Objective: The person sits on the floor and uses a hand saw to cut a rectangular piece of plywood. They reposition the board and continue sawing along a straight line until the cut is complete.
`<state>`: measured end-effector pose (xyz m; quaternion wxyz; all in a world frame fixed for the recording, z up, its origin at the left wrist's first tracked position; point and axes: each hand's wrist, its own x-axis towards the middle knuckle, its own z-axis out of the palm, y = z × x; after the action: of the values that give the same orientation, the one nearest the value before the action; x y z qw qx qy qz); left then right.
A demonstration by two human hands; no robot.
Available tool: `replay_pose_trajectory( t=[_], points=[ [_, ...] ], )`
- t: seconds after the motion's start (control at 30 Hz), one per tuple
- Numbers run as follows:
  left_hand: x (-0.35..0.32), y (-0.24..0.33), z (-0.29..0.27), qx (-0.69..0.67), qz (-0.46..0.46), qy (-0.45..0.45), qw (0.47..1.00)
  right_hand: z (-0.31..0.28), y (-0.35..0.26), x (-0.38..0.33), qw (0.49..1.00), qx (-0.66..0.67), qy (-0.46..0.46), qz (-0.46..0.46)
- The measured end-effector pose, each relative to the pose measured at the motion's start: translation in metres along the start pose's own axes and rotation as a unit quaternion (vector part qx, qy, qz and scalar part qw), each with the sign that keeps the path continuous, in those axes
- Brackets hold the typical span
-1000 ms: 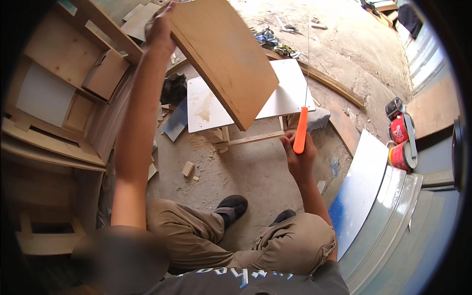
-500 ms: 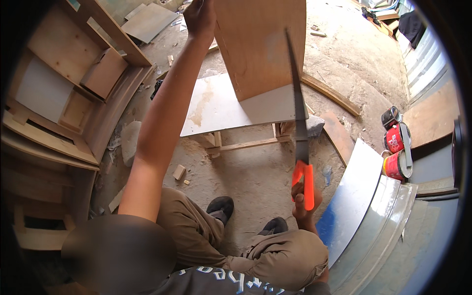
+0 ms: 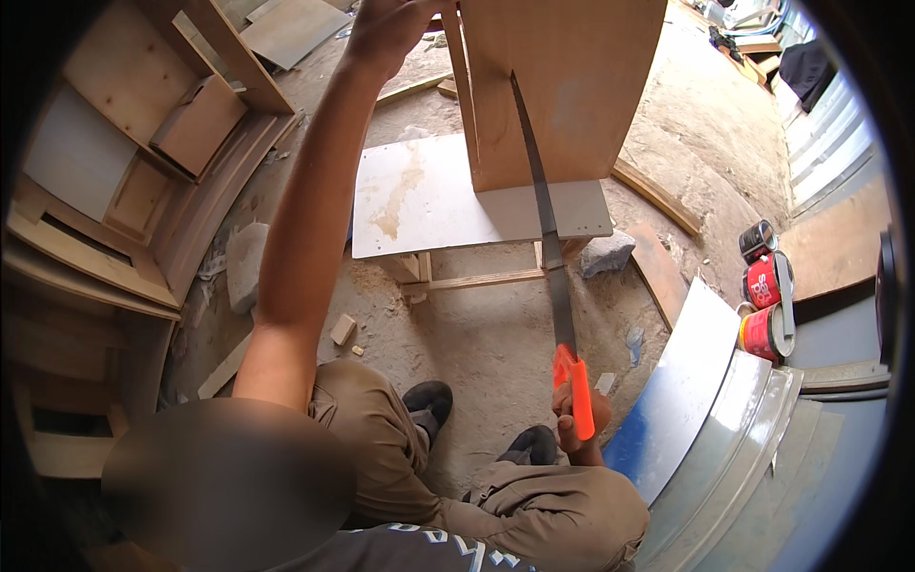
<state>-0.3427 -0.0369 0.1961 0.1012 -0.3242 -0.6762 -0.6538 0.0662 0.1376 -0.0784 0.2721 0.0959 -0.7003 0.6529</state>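
My right hand (image 3: 583, 419) is closed round the orange handle of a handsaw (image 3: 545, 219), low at right of centre. Its long dark blade points up and tilts left, the tip appearing in front of a plywood panel (image 3: 581, 105); whether it touches the wood I cannot tell. The panel stands upright on a low bench with a stained white top (image 3: 429, 214). At the upper edge of the view, my left hand (image 3: 386, 38) is closed at the panel's upper left side, where a narrow wooden edge piece shows. Some of those fingertips are hidden.
A wooden cabinet carcass (image 3: 143, 162) lies at left. Paint cans (image 3: 762, 281) line the right, near a white-and-blue sheet (image 3: 672, 400) and clear curved sheets (image 3: 729, 439). A stone (image 3: 607, 253) sits by the bench, a wood block (image 3: 343, 330) before it.
The panel has shifted right and turned, so its left side edge now shows. My right hand has come down slightly, and the saw's tip has swung left across the panel.
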Motion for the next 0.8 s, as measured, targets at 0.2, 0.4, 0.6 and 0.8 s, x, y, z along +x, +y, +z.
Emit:
replay_pose_trajectory(
  t=[0.2, 0.4, 0.6, 0.8],
  points=[
    [0.002, -0.002, 0.015, 0.038, 0.027, 0.027, 0.999, 0.007, -0.012, 0.006, 0.999, -0.025, -0.008, -0.043],
    [0.004, -0.008, 0.017, 0.043, 0.031, 0.059, 0.997, 0.019, -0.012, 0.012, 1.0, 0.002, -0.011, -0.001],
    [0.007, -0.018, -0.002, -0.03, -0.05, 0.058, 0.997, 0.026, -0.011, 0.008, 0.996, 0.073, 0.028, 0.042],
    [0.007, -0.047, -0.028, 0.036, 0.046, 0.114, 0.992, 0.028, -0.012, 0.012, 0.997, 0.071, 0.014, 0.029]
  ],
)
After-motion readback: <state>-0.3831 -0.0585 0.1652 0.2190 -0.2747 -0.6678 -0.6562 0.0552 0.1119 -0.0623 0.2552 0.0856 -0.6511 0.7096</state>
